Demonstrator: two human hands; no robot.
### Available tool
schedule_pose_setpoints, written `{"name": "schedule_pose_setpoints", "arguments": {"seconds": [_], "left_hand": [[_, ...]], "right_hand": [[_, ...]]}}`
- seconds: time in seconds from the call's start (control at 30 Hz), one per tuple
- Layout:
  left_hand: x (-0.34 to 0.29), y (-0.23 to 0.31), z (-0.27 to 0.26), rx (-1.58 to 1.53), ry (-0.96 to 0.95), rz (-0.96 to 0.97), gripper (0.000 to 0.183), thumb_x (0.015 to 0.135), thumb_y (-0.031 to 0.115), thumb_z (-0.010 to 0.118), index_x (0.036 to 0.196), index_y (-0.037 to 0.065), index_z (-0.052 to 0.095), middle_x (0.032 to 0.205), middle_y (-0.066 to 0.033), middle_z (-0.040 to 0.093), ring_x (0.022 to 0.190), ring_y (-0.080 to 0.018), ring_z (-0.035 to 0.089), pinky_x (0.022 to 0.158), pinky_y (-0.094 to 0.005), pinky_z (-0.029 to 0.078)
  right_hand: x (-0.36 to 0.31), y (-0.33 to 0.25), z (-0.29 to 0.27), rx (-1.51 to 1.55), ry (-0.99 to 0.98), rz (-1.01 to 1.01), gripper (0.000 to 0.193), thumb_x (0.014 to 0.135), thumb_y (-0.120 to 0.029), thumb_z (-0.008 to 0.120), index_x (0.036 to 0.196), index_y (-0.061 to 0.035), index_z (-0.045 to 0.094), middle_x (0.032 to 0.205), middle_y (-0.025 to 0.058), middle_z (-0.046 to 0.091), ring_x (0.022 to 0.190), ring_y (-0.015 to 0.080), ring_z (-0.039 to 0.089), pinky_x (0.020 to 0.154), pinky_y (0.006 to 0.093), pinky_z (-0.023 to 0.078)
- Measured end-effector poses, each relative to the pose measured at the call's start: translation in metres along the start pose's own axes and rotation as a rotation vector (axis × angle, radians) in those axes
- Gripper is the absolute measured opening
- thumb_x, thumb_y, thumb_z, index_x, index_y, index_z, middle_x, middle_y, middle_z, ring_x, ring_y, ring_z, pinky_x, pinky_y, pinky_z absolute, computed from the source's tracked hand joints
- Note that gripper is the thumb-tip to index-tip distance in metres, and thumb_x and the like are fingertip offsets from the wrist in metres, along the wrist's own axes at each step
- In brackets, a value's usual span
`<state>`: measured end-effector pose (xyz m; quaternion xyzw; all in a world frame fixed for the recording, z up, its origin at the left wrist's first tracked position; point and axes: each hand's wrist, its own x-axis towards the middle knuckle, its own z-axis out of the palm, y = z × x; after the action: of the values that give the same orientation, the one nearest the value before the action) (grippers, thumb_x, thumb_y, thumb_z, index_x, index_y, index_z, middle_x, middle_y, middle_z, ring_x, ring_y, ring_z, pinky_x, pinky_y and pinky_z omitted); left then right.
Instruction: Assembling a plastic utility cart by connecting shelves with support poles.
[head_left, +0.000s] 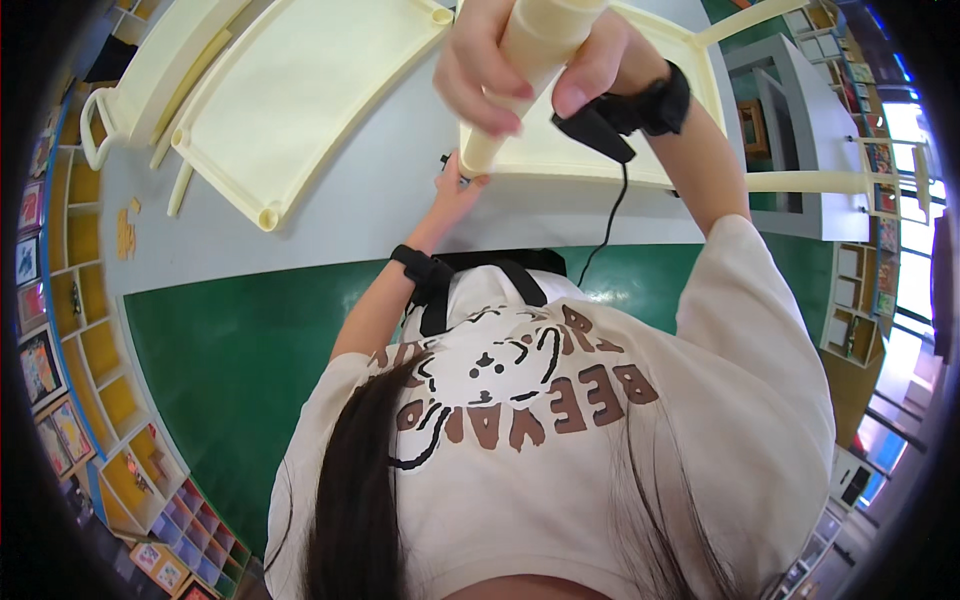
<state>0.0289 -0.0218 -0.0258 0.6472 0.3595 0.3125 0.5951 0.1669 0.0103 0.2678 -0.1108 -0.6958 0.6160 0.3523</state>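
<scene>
My right hand (530, 70) is wrapped round a cream, tapering plastic table leg (550, 30), held upright. The leg's narrow lower end meets the near left corner of a cream plastic tabletop (560, 155), which lies underside up with other legs standing out from its right side. At that same corner, my left hand (457, 190) grips the panel's edge close to the leg's foot. Part of its fingers is hidden behind the corner. Black straps with small devices circle both wrists, and a cable hangs from the right one.
Left of my hands lies a second cream panel (310, 90) with corner sockets. Beyond it are loose cream rods (180, 188) and a curved cream part with a loop handle (97, 130). Brown scraps (125, 233) lie near the grey table's left edge. A grey cabinet (795, 130) stands at right.
</scene>
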Motion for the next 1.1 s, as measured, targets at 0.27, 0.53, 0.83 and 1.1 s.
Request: {"name": "schedule_pose_setpoints", "arguments": {"seconds": [0.27,0.53,0.83,1.1], "left_hand": [[-0.007,0.014,0.008,0.171,0.062,0.012,0.043,0.079,0.025,0.054,0.114,0.008,0.037,0.095,-0.004,0.053,0.089,-0.012,0.046,0.081,-0.0296,0.033],[-0.011,0.026,0.013,0.192,0.141,-0.043,0.045,0.077,0.028,0.055,0.114,0.011,0.036,0.092,0.001,0.049,0.077,-0.0125,0.037,0.076,-0.0302,0.02],[-0.009,0.02,0.018,0.168,0.202,-0.047,0.044,0.076,0.023,0.056,0.114,0.011,0.037,0.085,0.0026,0.049,0.072,-0.0095,0.037,0.076,-0.0303,0.018],[-0.004,0.014,0.011,0.199,0.133,-0.101,0.041,0.076,0.027,0.056,0.11,0.012,0.039,0.086,0.0022,0.051,0.07,-0.0106,0.041,0.076,-0.0322,0.018]], "right_hand": [[0.0,0.012,-0.009,0.103,-0.092,0.033,0.015,0.064,-0.005,0.06,0.059,-0.0036,0.046,0.051,0.0024,0.048,0.042,0.0095,0.044,0.04,0.0214,0.035],[0.0,0.003,0.003,0.096,0.201,0.046,0.014,0.064,-0.002,0.059,0.057,-0.0037,0.047,0.05,0.0006,0.047,0.043,0.0069,0.044,0.039,0.0171,0.032],[0.001,0.004,0.013,-0.04,0.378,-0.057,0.014,0.066,0.001,0.056,0.057,-0.0035,0.047,0.05,-0.0003,0.046,0.042,0.0064,0.043,0.038,0.0176,0.031],[-0.004,0.002,0.01,-0.225,0.334,-0.001,0.01,0.066,0.004,0.055,0.072,-0.0037,0.053,0.063,0.0029,0.052,0.052,0.0087,0.048,0.043,0.0206,0.036]]}}
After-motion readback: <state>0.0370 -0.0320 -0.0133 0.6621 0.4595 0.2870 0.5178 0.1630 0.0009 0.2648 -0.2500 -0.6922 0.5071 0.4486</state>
